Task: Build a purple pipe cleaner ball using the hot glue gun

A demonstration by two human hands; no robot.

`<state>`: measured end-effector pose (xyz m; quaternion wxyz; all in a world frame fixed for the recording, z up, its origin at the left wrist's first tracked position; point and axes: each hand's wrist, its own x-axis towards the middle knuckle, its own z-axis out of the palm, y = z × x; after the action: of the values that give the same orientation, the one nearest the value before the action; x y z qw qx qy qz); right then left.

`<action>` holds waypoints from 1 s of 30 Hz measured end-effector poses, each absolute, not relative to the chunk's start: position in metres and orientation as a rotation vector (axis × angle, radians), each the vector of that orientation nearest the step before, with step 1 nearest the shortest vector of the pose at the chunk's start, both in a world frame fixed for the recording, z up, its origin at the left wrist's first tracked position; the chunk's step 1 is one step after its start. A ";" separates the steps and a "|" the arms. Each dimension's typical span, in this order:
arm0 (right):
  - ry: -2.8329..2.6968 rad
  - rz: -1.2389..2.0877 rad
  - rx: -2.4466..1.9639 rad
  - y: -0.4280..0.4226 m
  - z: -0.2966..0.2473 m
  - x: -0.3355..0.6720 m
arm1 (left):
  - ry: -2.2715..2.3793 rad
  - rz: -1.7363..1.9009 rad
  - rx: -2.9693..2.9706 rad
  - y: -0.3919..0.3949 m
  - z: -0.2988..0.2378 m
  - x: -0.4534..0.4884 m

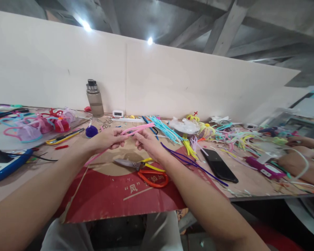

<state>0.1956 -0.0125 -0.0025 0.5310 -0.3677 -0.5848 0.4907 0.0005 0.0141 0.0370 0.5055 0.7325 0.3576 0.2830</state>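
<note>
Pink pipe cleaners (140, 128) stretch between my two hands above the cardboard. My left hand (108, 140) pinches them near one side, and a pink tail hangs below it toward the cardboard. Closed on the same strands from the other side is my right hand (147, 141); the exact fingertip contact is partly hidden. Beneath the hands lie scissors (153, 178) with red-orange handles, blades pointing left. A yellow pipe cleaner (155, 168) lies beside them, partly under my right forearm. Purple pipe cleaners (191, 161) rest right of that forearm.
Light-blue pipe cleaners (167, 129) lie behind my hands. A black phone (219, 165) is on the right, near a co-worker's arm (300, 162). A bottle (95, 101) stands at the back. Finished-looking pink and red pieces (43, 125), a utility knife (64, 137) and a power strip (12, 165) are left.
</note>
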 end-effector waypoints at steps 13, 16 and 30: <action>-1.182 1.218 -0.834 -0.013 0.002 0.200 | 0.877 0.298 2.332 -0.009 0.033 0.018; -1.156 1.229 -0.840 -0.012 -0.001 0.198 | 0.897 0.311 2.295 -0.006 0.030 0.018; -1.176 1.142 -0.748 -0.010 0.001 0.203 | 0.917 0.706 1.709 0.011 0.013 0.019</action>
<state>0.2028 -0.0098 0.0014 0.6209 -0.3253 -0.5118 0.4968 0.0190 0.0107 0.0131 0.5132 0.7106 0.3814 0.2935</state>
